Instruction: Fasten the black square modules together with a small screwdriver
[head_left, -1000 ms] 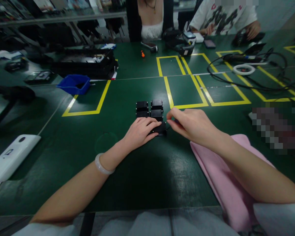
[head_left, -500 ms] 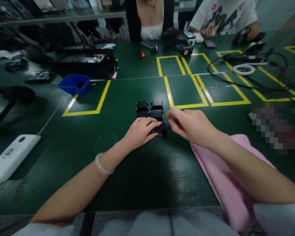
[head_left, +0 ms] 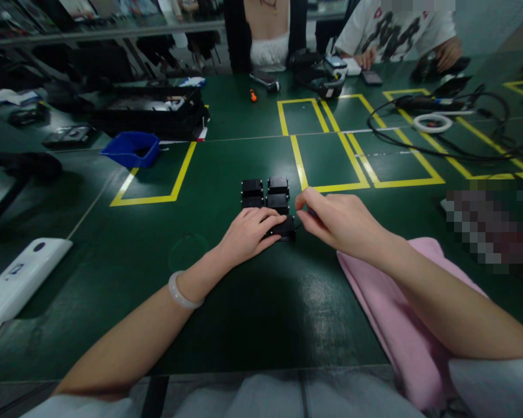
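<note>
Several small black box-shaped parts [head_left: 265, 193] stand packed together on the green table [head_left: 244, 302]. My left hand [head_left: 249, 233] lies over the nearest black part [head_left: 285, 227], fingers curled down on it. My right hand [head_left: 337, 220] is just right of that part, its thumb and fingers pinched together at the part's right edge. What the pinch holds is too small to make out. A pale bangle is on my left wrist.
A pink cloth [head_left: 401, 313] lies under my right forearm. A white device [head_left: 20, 278] sits at the left edge, a blue bin [head_left: 131, 148] and a black tray [head_left: 150, 110] further back. Cables and a white ring [head_left: 432, 123] lie far right. Two people sit across the table.
Almost nothing has moved. My right hand has shifted very slightly at the part's right edge; my left hand stays on the black part.
</note>
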Demonstrator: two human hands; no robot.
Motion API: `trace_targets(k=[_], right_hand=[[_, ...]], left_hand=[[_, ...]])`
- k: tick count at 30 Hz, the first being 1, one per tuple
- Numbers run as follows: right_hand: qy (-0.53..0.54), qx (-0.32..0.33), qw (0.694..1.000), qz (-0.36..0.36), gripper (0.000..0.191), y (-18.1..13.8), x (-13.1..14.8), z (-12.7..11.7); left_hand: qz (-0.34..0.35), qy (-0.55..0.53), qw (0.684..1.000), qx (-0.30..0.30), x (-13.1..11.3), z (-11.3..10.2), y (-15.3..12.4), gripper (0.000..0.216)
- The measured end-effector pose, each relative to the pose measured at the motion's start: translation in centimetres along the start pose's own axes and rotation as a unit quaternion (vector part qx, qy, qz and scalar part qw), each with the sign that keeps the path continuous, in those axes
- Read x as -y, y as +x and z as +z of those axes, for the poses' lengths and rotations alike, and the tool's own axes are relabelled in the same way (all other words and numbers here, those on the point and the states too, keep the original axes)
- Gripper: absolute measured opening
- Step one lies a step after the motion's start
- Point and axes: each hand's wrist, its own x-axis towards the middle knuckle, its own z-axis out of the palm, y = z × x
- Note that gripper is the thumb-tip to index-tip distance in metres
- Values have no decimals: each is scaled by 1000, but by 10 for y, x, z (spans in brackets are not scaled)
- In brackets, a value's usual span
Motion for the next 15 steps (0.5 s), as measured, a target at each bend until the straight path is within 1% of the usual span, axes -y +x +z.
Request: trace_targets(k=[3, 8, 12, 15], right_hand=[[-10, 9, 1000, 3, 28, 1, 0, 0], [11, 2, 1000, 17, 22, 0, 2, -1], [17, 0, 1000, 11, 23, -1, 1, -1], [2, 7, 1000, 3, 28, 0, -1, 0]], left_hand=[[-3, -2, 1000, 1, 0, 0, 0, 35], [0, -7, 1000, 2, 0, -1, 0, 35], [-1, -6, 1000, 5, 0, -1, 0, 35], [-3, -4, 1000, 6, 0, -1, 0, 35]])
